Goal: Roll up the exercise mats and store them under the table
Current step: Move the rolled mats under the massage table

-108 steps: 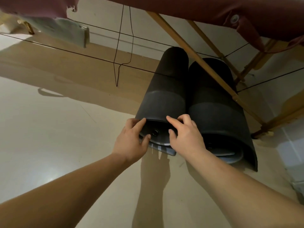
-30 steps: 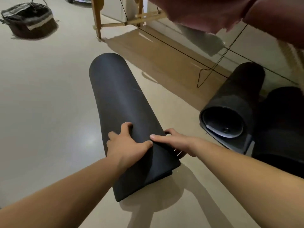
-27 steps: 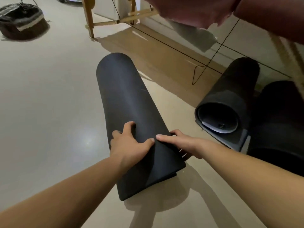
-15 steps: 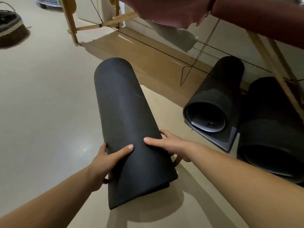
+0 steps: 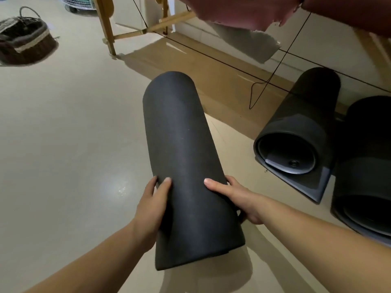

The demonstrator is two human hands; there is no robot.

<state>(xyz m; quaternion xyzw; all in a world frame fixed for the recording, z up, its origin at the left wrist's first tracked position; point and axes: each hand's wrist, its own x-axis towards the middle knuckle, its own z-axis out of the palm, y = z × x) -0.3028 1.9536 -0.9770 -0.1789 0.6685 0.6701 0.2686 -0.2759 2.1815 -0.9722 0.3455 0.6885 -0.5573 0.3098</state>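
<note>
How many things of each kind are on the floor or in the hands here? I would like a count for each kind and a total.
Rolled black mats: 3 (held, middle, right)
Woven baskets: 1
Total: 4

Black rolled mat lies left of two stored rolls.

Rolled mat: plain matte black. Two stored mats: black, grey-blue inner faces. Floor: pale beige. Basket, far left: dark brown, cream band.
</note>
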